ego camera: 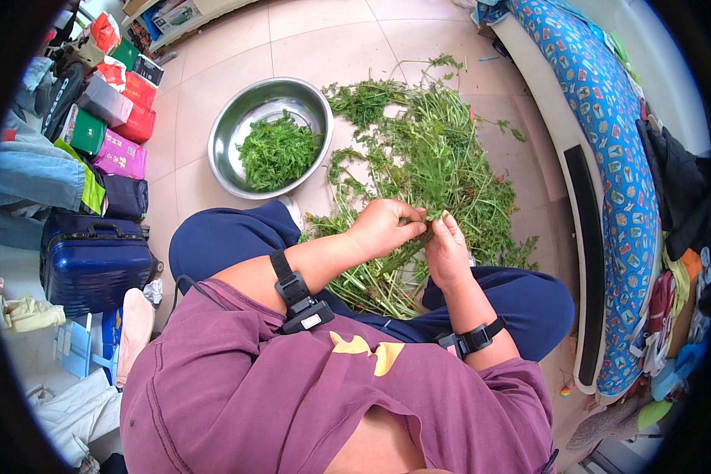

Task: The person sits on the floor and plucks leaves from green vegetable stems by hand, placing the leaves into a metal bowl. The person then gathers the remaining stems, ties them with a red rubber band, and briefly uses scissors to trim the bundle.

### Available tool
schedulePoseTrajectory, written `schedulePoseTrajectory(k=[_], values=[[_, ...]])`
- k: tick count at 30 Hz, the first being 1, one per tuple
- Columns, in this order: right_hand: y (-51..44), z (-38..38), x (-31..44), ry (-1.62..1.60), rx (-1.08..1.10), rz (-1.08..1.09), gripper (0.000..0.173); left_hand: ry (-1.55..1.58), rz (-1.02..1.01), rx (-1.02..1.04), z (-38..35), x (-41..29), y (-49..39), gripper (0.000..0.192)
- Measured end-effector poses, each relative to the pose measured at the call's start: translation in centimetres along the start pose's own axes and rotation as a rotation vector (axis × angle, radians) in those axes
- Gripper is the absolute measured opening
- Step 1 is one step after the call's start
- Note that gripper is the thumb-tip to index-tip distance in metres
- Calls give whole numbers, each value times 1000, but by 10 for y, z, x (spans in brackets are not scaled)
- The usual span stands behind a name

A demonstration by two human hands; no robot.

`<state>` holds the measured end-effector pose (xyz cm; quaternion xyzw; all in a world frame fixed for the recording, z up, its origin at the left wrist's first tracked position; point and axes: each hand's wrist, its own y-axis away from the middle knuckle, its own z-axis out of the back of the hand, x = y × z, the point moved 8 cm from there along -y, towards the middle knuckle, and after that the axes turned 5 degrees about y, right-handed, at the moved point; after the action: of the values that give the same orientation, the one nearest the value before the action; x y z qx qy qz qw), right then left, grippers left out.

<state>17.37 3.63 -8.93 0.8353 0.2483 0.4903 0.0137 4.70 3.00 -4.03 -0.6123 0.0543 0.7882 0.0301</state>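
Note:
Between my knees and beyond them, a large heap of leafy green stalks (468,172) lies spread on the tiled floor. My left hand (388,228) pinches a green sprig (429,222) between thumb and fingers, just above the near part of the heap. Close beside it, my right hand (447,249) holds the same greenery, fingertips nearly touching those of my left. At the upper left of the heap stands a round stainless steel basin (222,172), with a mound of feathery green leaves (278,151) inside.
A blue hard-shell suitcase (98,260) and several gift bags and boxes (118,154) line the left side. Along the right runs a bed with a blue patterned cover (622,207). A shelf (183,26) stands at the top left. My bent knees flank the near heap.

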Motion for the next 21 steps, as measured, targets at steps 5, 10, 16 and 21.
schedulePoseTrajectory(k=[5, 10, 16, 21], values=[[-3, -7, 0, -130, 159, -27, 25, 43, 164, 119, -6, 7, 3, 23], [-5, 3, 2, -71, 79, 61, 24, 339, 172, -17, 12, -6, 0, 37], [-2, -5, 4, 37, 122, 73, 36, 593, 108, -72, 17, -18, 1, 42], [-3, -3, 3, 51, 46, 52, 36, 724, 35, 15, 13, -26, 0, 39]])
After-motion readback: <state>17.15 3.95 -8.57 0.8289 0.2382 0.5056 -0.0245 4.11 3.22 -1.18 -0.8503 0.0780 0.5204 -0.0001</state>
